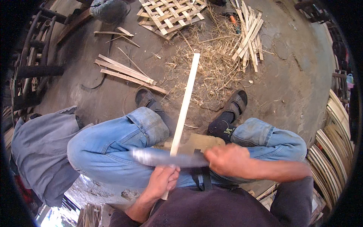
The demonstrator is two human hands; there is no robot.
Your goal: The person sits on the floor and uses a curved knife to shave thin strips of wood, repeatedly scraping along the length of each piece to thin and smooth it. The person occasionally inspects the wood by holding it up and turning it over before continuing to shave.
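Observation:
My left hand [162,182] is closed around the lower end of a long, pale bamboo strip [186,96], which points away from me between my feet. A short end of the strip shows below that hand. My right hand [227,159] grips the handle of a knife [149,157]. Its wide metal blade is smeared by motion and lies crosswise over the strip, just beyond my left fingers. I cannot tell whether the edge is cutting into the strip. Below the knife, a tan block or pad [202,142] sits between my legs.
Curly shavings [211,68] cover the floor beyond my feet. Cut strips lie in a bundle [249,36] at far right and a small group [130,74] at left. A woven lattice panel [172,15] is at the far side. Long bent slats [332,151] line the right.

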